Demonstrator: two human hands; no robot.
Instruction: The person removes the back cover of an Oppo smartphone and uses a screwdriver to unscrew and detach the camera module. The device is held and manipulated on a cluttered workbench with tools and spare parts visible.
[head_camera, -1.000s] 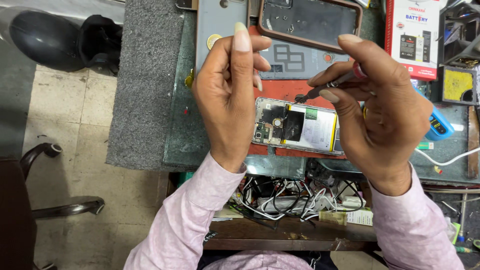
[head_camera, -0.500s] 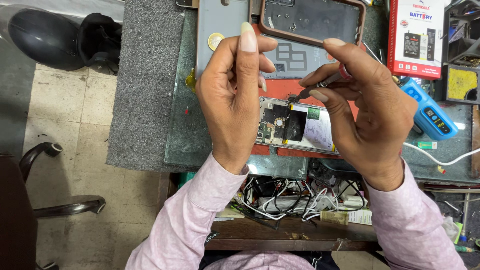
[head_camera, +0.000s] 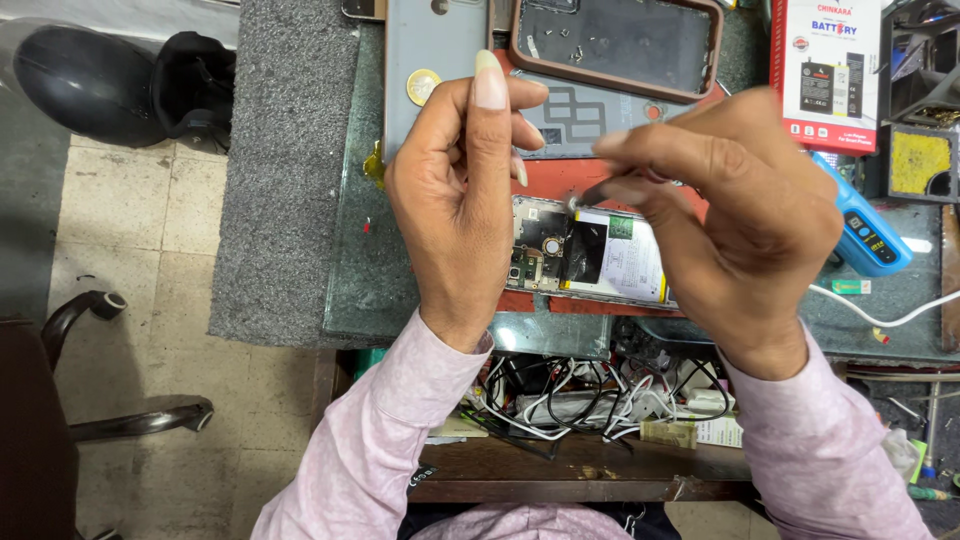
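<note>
Centrally, the opened phone (head_camera: 585, 255) lies on the surface (head_camera: 350, 280) beneath both hands. Right hand (head_camera: 745, 230) pinches a thin tool (head_camera: 590, 192); left hand (head_camera: 465, 200) hovers loosely curled, holding nothing visible. Steady, light tip pressure probably suits this step.

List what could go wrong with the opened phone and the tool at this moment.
The thin dark-tipped tool pinched in the right hand hovers over the opened phone's bare circuit board; a slip might scratch parts. The white rectangular battery lies right beside it and could get punctured. Small screws might roll off the glass-topped bench.
</note>
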